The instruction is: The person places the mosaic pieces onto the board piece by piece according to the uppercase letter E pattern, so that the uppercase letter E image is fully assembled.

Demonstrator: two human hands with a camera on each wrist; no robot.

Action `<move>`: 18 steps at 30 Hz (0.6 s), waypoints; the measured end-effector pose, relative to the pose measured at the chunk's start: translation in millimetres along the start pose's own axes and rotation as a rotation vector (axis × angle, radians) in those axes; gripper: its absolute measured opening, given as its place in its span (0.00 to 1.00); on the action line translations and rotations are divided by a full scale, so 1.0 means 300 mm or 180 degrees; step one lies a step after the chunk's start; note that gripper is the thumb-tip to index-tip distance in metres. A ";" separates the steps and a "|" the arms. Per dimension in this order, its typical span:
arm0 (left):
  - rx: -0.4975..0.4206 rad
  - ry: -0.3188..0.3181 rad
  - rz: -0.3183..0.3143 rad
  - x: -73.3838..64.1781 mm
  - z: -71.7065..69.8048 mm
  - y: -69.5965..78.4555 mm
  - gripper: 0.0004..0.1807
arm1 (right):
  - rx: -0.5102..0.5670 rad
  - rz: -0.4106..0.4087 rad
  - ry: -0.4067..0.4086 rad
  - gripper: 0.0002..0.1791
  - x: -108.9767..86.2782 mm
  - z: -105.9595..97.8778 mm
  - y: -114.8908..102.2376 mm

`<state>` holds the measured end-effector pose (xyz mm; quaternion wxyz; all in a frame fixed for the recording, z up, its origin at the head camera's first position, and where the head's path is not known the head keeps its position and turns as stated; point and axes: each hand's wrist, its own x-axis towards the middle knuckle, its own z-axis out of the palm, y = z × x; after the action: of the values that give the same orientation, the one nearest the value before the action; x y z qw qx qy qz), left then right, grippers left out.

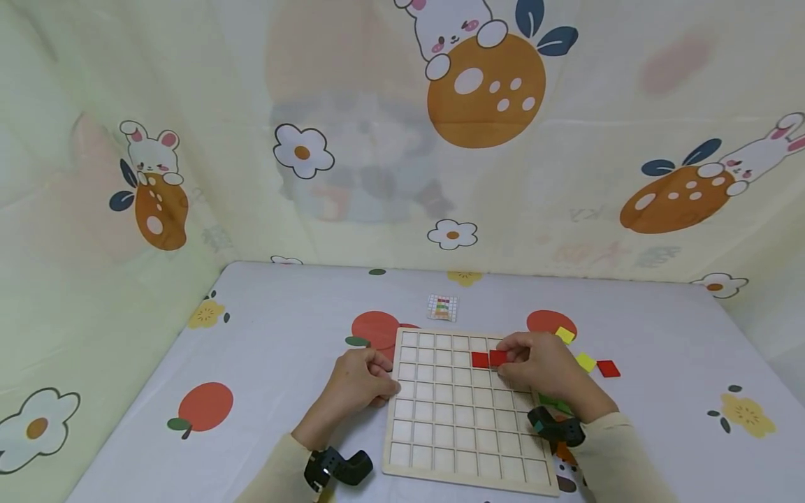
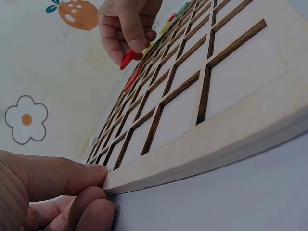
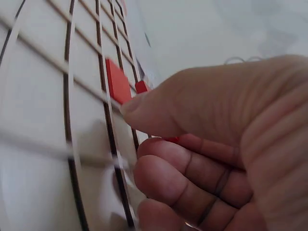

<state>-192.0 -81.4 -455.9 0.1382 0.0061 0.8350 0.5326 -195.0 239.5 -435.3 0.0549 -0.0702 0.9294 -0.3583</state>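
Note:
A wooden grid board [image 1: 465,481] with white square cells lies on the table. My left hand [image 1: 358,381] grips its left edge, thumb [image 2: 91,175] on the frame and fingers curled at the side. Over the upper right part of the grid, my right hand [image 1: 547,367] pinches a red square tile [image 1: 497,358] between thumb and fingers. That tile is tilted in the left wrist view. Just left of it, another red tile [image 1: 480,360] lies in a cell. In the right wrist view the thumb [image 3: 154,113] hides most of the held tile.
A small card [image 1: 443,308] with a coloured grid pattern lies behind the board. To the right are yellow tiles [image 1: 585,362], a loose red tile [image 1: 608,369] and green pieces [image 1: 555,403] partly under the right forearm. A patterned curtain [image 1: 377,237] hangs behind the table.

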 end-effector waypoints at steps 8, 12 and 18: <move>-0.0022 -0.0011 0.0020 -0.002 0.000 -0.002 0.14 | 0.0169 0.0008 0.0037 0.16 0.031 0.055 -0.049; -0.0027 -0.0010 0.0027 -0.002 0.000 -0.001 0.13 | 0.0126 -0.0005 0.0074 0.14 0.047 0.077 -0.063; -0.0030 0.0006 0.0017 0.002 0.001 -0.001 0.13 | 0.0113 -0.0029 0.0040 0.14 0.060 0.096 -0.079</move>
<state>-192.6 -81.2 -456.6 0.1361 0.0071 0.8326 0.5368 -206.2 200.1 -441.5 0.0487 -0.0712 0.9228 -0.3754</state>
